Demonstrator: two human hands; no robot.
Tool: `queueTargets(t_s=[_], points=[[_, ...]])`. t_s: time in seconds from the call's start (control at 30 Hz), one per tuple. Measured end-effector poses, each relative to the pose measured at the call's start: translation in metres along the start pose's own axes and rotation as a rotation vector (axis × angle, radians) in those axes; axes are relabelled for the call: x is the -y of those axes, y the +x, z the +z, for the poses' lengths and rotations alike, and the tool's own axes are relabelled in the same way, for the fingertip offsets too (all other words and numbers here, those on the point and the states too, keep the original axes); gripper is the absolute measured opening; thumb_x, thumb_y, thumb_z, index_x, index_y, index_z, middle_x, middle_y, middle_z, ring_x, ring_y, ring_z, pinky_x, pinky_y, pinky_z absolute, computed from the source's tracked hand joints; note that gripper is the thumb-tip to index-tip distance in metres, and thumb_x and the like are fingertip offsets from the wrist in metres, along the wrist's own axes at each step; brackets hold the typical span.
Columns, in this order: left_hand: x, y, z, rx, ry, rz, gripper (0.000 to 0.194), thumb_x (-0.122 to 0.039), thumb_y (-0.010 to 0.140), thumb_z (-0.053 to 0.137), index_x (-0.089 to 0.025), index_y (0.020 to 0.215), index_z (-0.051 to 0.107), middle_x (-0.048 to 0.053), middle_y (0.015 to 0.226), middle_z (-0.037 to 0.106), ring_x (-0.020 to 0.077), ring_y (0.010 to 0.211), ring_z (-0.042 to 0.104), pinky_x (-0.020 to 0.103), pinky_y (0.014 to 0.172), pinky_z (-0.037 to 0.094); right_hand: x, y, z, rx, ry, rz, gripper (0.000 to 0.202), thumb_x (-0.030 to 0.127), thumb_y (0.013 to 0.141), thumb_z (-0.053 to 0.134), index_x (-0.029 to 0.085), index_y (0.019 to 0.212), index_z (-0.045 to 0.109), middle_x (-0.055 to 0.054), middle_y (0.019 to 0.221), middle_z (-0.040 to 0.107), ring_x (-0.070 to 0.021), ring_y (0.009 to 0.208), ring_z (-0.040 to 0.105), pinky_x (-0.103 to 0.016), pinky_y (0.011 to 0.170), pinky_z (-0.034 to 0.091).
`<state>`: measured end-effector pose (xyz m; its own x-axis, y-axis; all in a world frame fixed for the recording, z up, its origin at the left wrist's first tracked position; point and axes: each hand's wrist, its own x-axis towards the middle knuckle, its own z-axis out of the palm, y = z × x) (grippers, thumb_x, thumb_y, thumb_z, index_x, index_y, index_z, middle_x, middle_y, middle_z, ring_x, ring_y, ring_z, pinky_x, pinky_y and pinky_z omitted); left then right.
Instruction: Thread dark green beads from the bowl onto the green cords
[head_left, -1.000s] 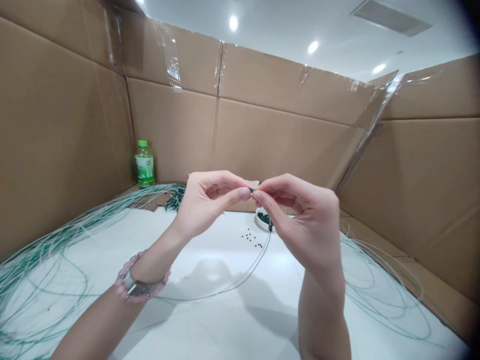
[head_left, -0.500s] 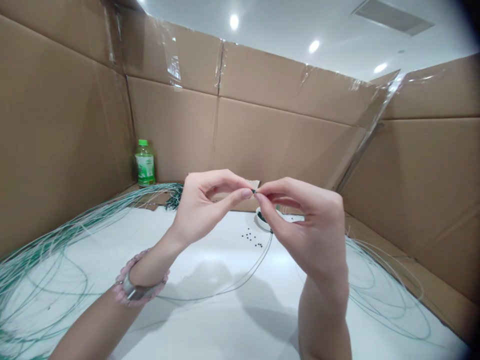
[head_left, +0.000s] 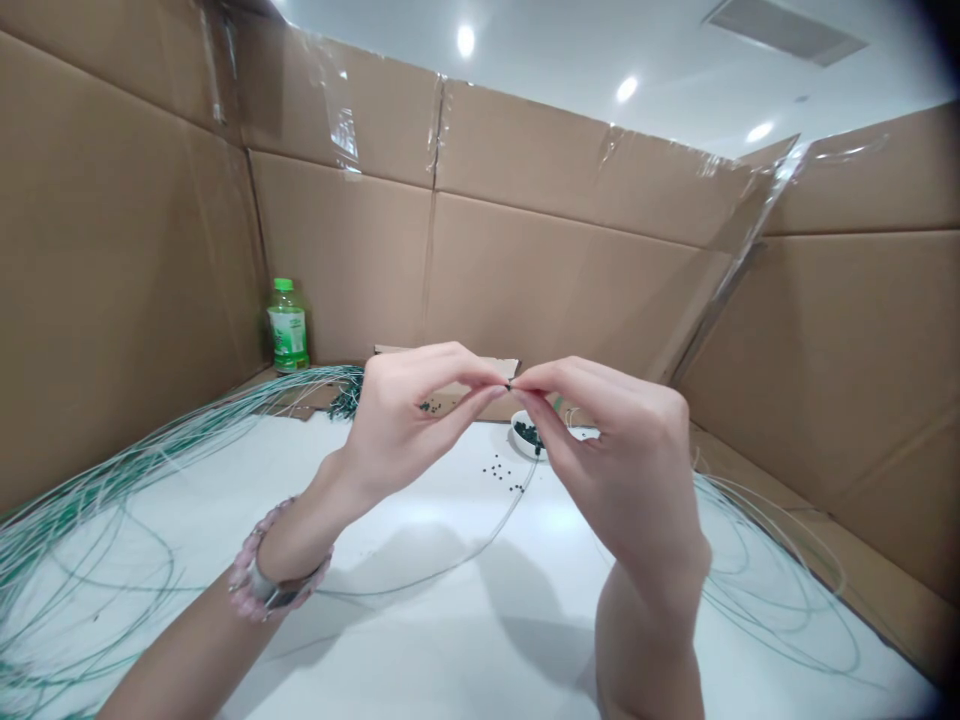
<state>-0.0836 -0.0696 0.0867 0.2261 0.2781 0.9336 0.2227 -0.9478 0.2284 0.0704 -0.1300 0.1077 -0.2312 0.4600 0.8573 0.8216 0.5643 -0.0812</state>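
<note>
My left hand (head_left: 420, 420) and my right hand (head_left: 615, 450) meet fingertip to fingertip above the white surface, each with thumb and forefinger pinched. Between the tips is a tiny dark piece (head_left: 508, 386), mostly covered by the fingers; its exact kind is too small to make out. Just behind my right fingers stands a small white bowl (head_left: 517, 440) of dark green bits (head_left: 529, 433). A thin wire (head_left: 480, 548) curves up from the left, its dark end hanging near the bowl's front rim. Several black bits (head_left: 497, 470) lie scattered before the bowl.
Bundled green and white wires (head_left: 150, 455) spread along the left, and looser wire loops (head_left: 780, 600) lie at the right. A green-capped bottle (head_left: 288, 330) stands in the back left corner. Tall cardboard walls (head_left: 570, 270) surround the white work surface (head_left: 420, 660).
The fingertips have closed more tightly round the tiny piece, so less of it shows. My right hand has shifted slightly, uncovering more of the bowl. The wire's end has moved slightly left and up.
</note>
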Motion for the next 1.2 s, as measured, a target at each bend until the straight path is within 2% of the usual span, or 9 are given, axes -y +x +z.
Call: queueTargets(t_s=[0.17, 0.27, 0.43, 0.57, 0.8, 0.97, 1.03, 1.2], points=[[0.001, 0.0, 0.0, 0.004, -0.012, -0.02, 0.006, -0.021, 0.08, 0.062, -0.02, 0.079, 0.067, 0.0, 0.077, 0.071, 0.012, 0.069, 0.065, 0.023, 0.063, 0.053, -0.007, 0.0, 0.002, -0.03, 0.122, -0.02, 0.013, 0.012, 0.081, 0.057, 0.023, 0.075, 0.062, 0.004, 0.071, 0.067, -0.0107, 0.061, 0.061, -0.022, 0.058, 0.048], [0.001, -0.001, 0.001, 0.005, -0.027, -0.051, 0.009, -0.022, 0.081, 0.06, -0.019, 0.081, 0.068, 0.001, 0.08, 0.072, 0.0132, 0.073, 0.067, 0.024, 0.065, 0.054, -0.011, 0.001, 0.006, -0.062, 0.252, 0.025, 0.009, 0.015, 0.08, 0.061, 0.024, 0.078, 0.062, 0.005, 0.074, 0.069, -0.0117, 0.066, 0.065, -0.023, 0.065, 0.053], [-0.001, -0.001, 0.001, -0.016, -0.027, -0.072, 0.009, -0.021, 0.08, 0.059, -0.021, 0.082, 0.068, 0.002, 0.083, 0.073, 0.0156, 0.078, 0.068, 0.027, 0.068, 0.055, -0.009, 0.004, 0.007, -0.045, 0.369, 0.086, 0.005, 0.021, 0.079, 0.062, 0.024, 0.083, 0.063, 0.002, 0.08, 0.07, -0.0143, 0.072, 0.067, -0.028, 0.071, 0.057], [0.0, -0.002, 0.002, -0.042, 0.055, -0.042, 0.007, -0.022, 0.08, 0.06, -0.023, 0.078, 0.067, 0.0, 0.079, 0.072, 0.0159, 0.074, 0.067, 0.028, 0.064, 0.053, -0.006, 0.006, 0.007, -0.025, 0.376, 0.102, 0.008, 0.018, 0.08, 0.06, 0.022, 0.087, 0.063, 0.001, 0.081, 0.069, -0.013, 0.073, 0.066, -0.027, 0.07, 0.058], [0.004, -0.002, 0.005, 0.001, 0.122, -0.008, 0.009, -0.022, 0.082, 0.056, -0.023, 0.078, 0.063, 0.001, 0.078, 0.071, 0.0148, 0.071, 0.066, 0.026, 0.062, 0.05, -0.006, 0.005, 0.011, 0.031, 0.368, 0.141, 0.02, 0.014, 0.079, 0.057, 0.02, 0.098, 0.06, 0.001, 0.08, 0.065, -0.0106, 0.074, 0.063, -0.023, 0.068, 0.055], [0.005, -0.003, 0.007, -0.025, 0.166, 0.039, 0.009, -0.019, 0.081, 0.055, -0.021, 0.075, 0.062, 0.0, 0.073, 0.069, 0.0133, 0.067, 0.063, 0.025, 0.059, 0.047, -0.008, 0.005, 0.012, 0.063, 0.348, 0.154, 0.019, 0.014, 0.079, 0.055, 0.02, 0.097, 0.059, 0.002, 0.078, 0.064, -0.0099, 0.072, 0.062, -0.023, 0.069, 0.053], [0.004, -0.003, 0.007, -0.029, 0.185, 0.027, 0.011, -0.02, 0.082, 0.054, -0.021, 0.074, 0.062, 0.0, 0.071, 0.068, 0.0128, 0.064, 0.061, 0.025, 0.058, 0.046, -0.013, 0.005, 0.01, 0.125, 0.292, 0.167, 0.021, 0.013, 0.077, 0.055, 0.02, 0.096, 0.059, 0.002, 0.075, 0.063, -0.0102, 0.07, 0.061, -0.025, 0.069, 0.053], [0.005, -0.001, 0.008, -0.042, 0.155, -0.024, 0.011, -0.02, 0.082, 0.055, -0.019, 0.074, 0.062, -0.001, 0.065, 0.064, 0.0111, 0.059, 0.058, 0.023, 0.057, 0.045, -0.029, 0.003, 0.001, 0.485, 0.155, 0.206, 0.02, 0.016, 0.072, 0.062, 0.021, 0.091, 0.063, 0.0, 0.077, 0.067, -0.0152, 0.075, 0.063, -0.031, 0.07, 0.052]])
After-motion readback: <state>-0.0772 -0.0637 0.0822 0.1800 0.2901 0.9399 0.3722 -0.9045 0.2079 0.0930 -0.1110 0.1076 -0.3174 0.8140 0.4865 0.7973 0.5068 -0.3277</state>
